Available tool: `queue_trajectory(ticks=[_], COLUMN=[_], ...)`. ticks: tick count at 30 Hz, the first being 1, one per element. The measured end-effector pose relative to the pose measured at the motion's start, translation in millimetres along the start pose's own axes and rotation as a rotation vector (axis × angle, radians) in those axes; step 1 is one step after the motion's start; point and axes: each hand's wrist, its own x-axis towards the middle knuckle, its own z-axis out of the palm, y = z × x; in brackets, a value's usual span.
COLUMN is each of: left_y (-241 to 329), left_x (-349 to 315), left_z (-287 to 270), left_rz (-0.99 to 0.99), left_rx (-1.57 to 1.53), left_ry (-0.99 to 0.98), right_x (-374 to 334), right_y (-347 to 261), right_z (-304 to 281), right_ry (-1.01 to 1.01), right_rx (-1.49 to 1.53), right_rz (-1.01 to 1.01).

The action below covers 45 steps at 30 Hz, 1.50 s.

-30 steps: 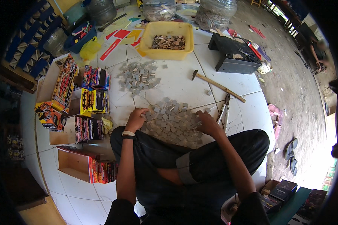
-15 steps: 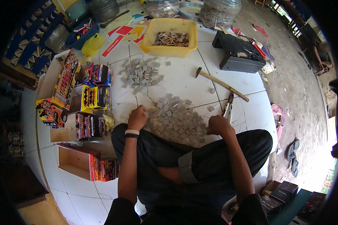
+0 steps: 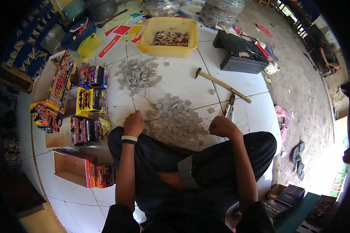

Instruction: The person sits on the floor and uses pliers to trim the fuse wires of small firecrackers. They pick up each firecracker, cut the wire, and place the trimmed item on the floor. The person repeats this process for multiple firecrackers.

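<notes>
Both hands at the near pile of small grey squares on the tiled floor.

The left hand [image 3: 134, 123] rests curled at the left edge of the near pile [image 3: 174, 118], its fingers tucked under so I can't tell what it holds. The right hand [image 3: 221, 127] is balled into a fist at the pile's right edge, its contents hidden. Pliers [image 3: 230, 108] lie just right of the pile, a hammer [image 3: 221, 84] beyond it, a second grey pile [image 3: 138, 75] farther out, and a yellow tub [image 3: 169, 37] past that.

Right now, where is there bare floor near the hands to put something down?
Bare tile lies between the near grey pile, the far pile and the hammer. It is crowded left of the left hand, with colourful boxes, and by the pliers beside the right hand.
</notes>
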Motion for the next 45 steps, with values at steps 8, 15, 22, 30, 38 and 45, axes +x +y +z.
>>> queue_trajectory(ticks=[8, 15, 22, 30, 38, 45], left_y=[-1, -10, 14, 55, 51, 58], left_x=[-5, 1, -17, -49, -69, -70], left_z=[-3, -4, -27, 3, 24, 22], left_rz=[0.186, 0.289, 0.201, 0.283, 0.251, 0.219], left_rx=[0.005, -0.336, -0.162, 0.077, -0.193, -0.386], left_ry=[-0.219, -0.394, -0.413, -0.071, 0.032, 0.014], right_x=[4, 6, -1, 2, 13, 5], right_y=[-30, -12, 6, -14, -25, -24], right_z=[45, 47, 9, 32, 51, 27], right_ry=[-0.404, -0.36, -0.055, -0.244, -0.435, -0.392], right_rx=[-0.164, 0.263, 0.043, -0.203, -0.02, 0.079], right_rz=[-0.12, -0.334, -0.003, 0.05, -0.434, -0.311])
